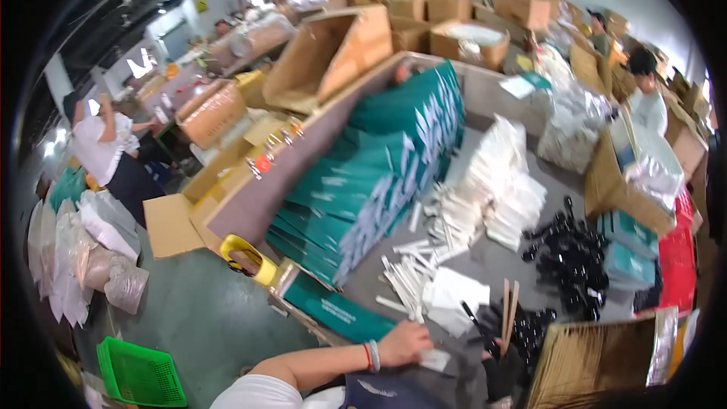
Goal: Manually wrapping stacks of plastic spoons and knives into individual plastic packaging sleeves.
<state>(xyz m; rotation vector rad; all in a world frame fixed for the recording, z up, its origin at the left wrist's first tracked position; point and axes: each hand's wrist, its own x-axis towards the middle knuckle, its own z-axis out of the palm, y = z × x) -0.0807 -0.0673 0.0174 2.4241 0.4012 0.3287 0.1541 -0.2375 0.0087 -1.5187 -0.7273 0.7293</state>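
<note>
My left hand (407, 344), a band around its wrist, is low in the centre with its fingers closed at a small white slip (435, 360). My right hand (501, 369) is dark and blurred at the lower edge. Two thin wooden sticks (510, 309) and a slim black utensil (480, 324) rise upright from it. Just beyond my hands are a white paper sheet (456, 295) and a scattered pile of narrow white strips (409, 273). A heap of shiny black utensils (568, 257) lies to the right.
Green printed packages (371, 174) fill the table's left side, beside a raised wooden edge (250, 201). White bundles (500, 182) lie mid-table. An open carton (598, 360) stands close on the right. A yellow tape dispenser (250, 259) sits at the left corner; a green basket (140, 371) is below.
</note>
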